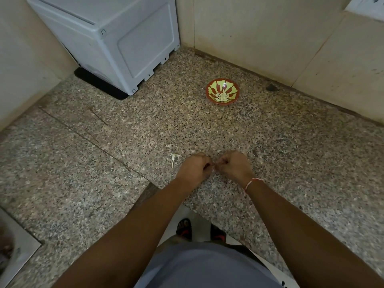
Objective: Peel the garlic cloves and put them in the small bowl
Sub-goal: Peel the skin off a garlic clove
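Two forearms reach up from the bottom of the frame across the speckled granite counter (291, 154), the largest surface in view, which fills the middle from edge to edge. A pale grey appliance (116, 38) sits on a dark mat in the upper left. Right of centre in the upper half stands the small bowl (222, 91), red-rimmed with a green and red pattern, several peeled cloves lying pale in its bottom. Low in the centre, the left hand (194, 168) and the right hand (234, 166) meet, fingers curled, thumbs and fingertips pinching a garlic clove (214, 166) between them; only a pale sliver of it shows. A thread band circles the right wrist. Left of the hands lies a scrap of peel (174, 159).

The clove is probably light, firm and somewhat slick once bared, its skin papery and brittle. Best to pinch it by its ends and tear the skin from the tip.
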